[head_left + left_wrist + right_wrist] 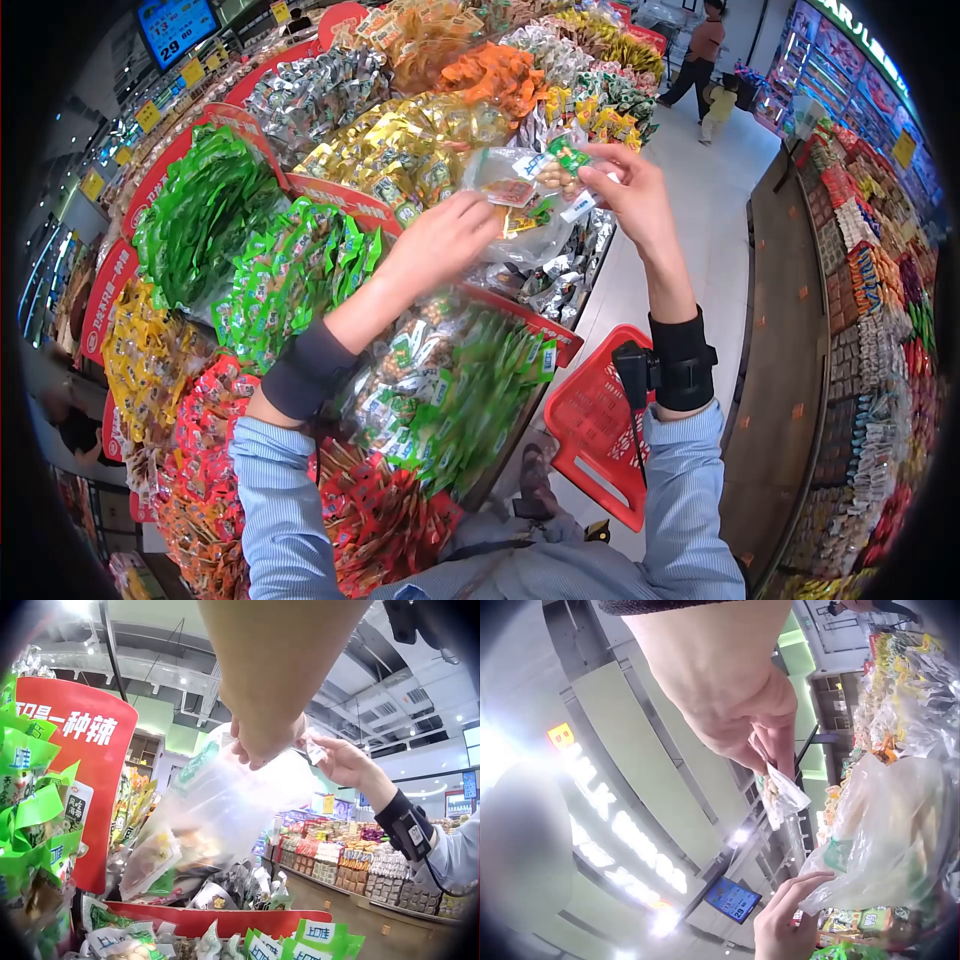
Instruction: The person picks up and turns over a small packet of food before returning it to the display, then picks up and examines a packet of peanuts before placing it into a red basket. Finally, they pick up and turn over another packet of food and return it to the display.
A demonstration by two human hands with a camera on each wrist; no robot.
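Note:
My left hand pinches the rim of a clear plastic bag, which hangs over the snack bins with a few packets inside. Above the bag's mouth, my right hand grips a small snack packet by its edge. The packet is see-through with a green and white label and round tan pieces inside. In the right wrist view the same packet dangles from the fingertips, apart from the bag. Just below the left hand lie green and clear packets of a similar look.
Red dividers part the bins of green, yellow, red and silver packets. A red shopping basket is low beside my right forearm. Across the aisle runs a long shelf of packaged snacks. Two people walk at the far end.

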